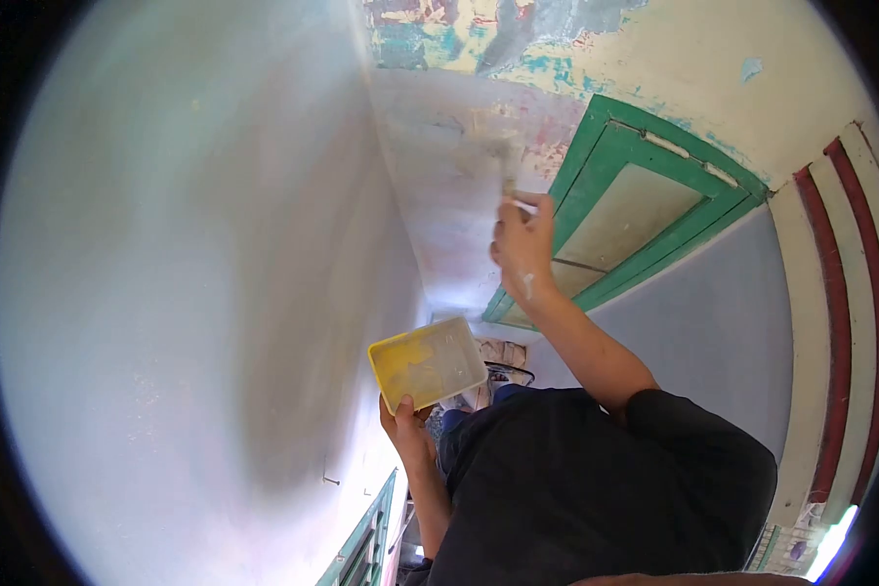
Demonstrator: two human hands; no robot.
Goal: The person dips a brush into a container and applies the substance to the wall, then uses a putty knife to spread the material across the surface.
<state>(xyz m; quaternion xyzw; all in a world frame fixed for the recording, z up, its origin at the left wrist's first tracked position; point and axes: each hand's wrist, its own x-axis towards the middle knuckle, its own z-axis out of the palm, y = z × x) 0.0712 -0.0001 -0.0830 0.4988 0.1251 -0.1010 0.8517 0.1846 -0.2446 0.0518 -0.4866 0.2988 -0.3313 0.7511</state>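
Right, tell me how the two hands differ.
The left hand is drawn in close, gripping a yellow tray by its edge; the right hand is stretched out, holding a brush to the wall. The right hand bears a pale smear; the left hand shows none. Both are bare and closed on something.

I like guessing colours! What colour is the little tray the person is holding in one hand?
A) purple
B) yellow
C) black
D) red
B: the tray gripped by the left hand has a yellow rim and walls, while the right hand holds a brush up against the wall.
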